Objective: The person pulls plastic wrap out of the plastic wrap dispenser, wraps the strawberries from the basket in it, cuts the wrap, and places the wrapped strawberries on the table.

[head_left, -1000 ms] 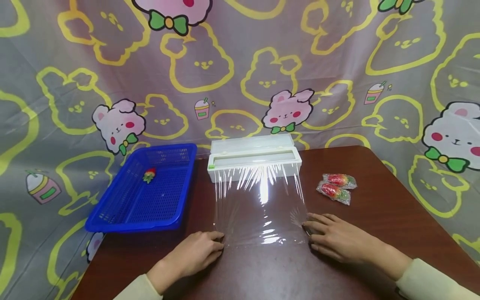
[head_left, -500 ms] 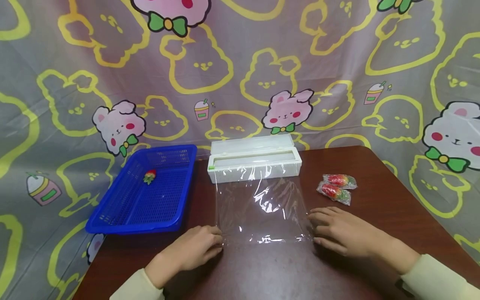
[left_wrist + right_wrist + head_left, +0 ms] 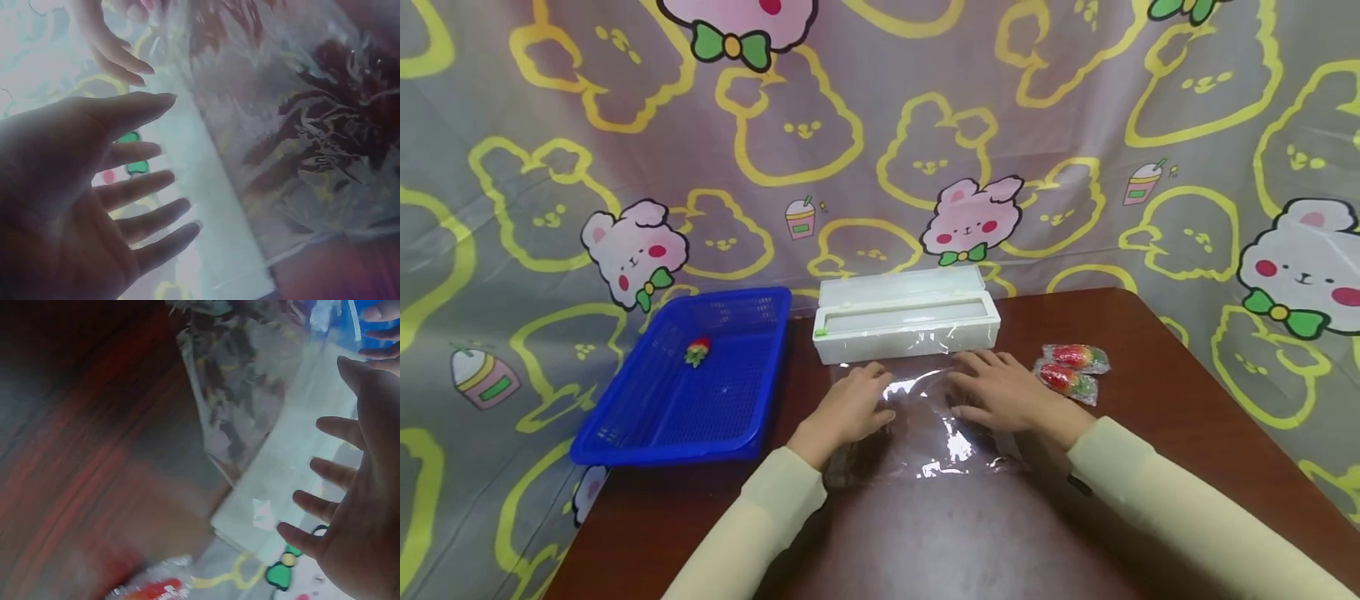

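Observation:
A sheet of clear cling film (image 3: pixel 936 458) lies on the table, pulled out from a white cling film box (image 3: pixel 910 340) whose lid stands raised at the back. Over the film's left part, just in front of the box, is my left hand (image 3: pixel 852 402), fingers spread and nothing in its grasp. My right hand (image 3: pixel 1000 392) hovers on the other side with its fingers reaching toward the box. Both wrist views show straight, parted fingers: the left hand (image 3: pixel 94 187) and the right hand (image 3: pixel 362 494) hold nothing. Whether the fingertips touch the film cannot be told.
At the left sits a blue plastic basket (image 3: pixel 700 408) with a strawberry (image 3: pixel 697 351) inside. To the right lie two plastic-wrapped strawberries (image 3: pixel 1063 379) on the brown table (image 3: pixel 1150 400). A patterned curtain (image 3: pixel 865 100) hangs behind.
My hands have let go of the film's near corners and moved forward and inward, toward the box. The film, taut before, now lies slack and wrinkled on the table.

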Demonstrator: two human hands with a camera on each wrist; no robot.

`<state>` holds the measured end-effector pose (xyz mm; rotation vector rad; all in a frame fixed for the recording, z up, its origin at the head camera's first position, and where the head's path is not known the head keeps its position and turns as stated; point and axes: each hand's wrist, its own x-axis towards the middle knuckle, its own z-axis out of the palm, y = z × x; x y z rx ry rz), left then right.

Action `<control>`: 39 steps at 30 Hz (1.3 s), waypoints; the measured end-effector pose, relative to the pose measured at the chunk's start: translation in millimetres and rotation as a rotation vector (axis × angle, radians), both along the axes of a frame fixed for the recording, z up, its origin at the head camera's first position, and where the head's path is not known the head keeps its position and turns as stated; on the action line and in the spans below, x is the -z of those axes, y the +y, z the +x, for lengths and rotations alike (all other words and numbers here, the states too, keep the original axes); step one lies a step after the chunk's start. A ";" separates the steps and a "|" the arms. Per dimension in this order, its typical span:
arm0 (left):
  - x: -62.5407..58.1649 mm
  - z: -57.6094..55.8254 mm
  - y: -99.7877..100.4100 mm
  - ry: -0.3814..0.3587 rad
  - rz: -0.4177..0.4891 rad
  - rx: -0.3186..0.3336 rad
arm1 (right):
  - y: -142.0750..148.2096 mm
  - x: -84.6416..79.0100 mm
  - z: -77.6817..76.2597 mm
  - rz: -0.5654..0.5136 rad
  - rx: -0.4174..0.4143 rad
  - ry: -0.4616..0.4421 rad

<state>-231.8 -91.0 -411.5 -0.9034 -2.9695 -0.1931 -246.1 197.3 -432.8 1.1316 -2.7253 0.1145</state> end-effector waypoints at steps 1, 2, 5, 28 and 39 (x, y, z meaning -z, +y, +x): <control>3.4 -5.3 0.9 -0.026 0.007 -0.023 | -2.1 3.9 -4.5 0.003 0.017 -0.016; 6.6 -9.8 1.3 -0.050 0.009 -0.044 | -3.5 6.8 -8.2 0.003 0.036 -0.038; 15.2 -21.7 0.3 -0.107 0.010 -0.081 | -5.0 13.0 -16.4 0.010 0.086 -0.092; 31.9 -47.2 -2.0 -0.200 -0.008 -0.118 | 3.6 27.6 -43.9 0.018 0.134 -0.251; 31.5 -50.1 -2.9 -0.200 -0.001 -0.121 | 5.4 27.9 -47.2 0.019 0.151 -0.284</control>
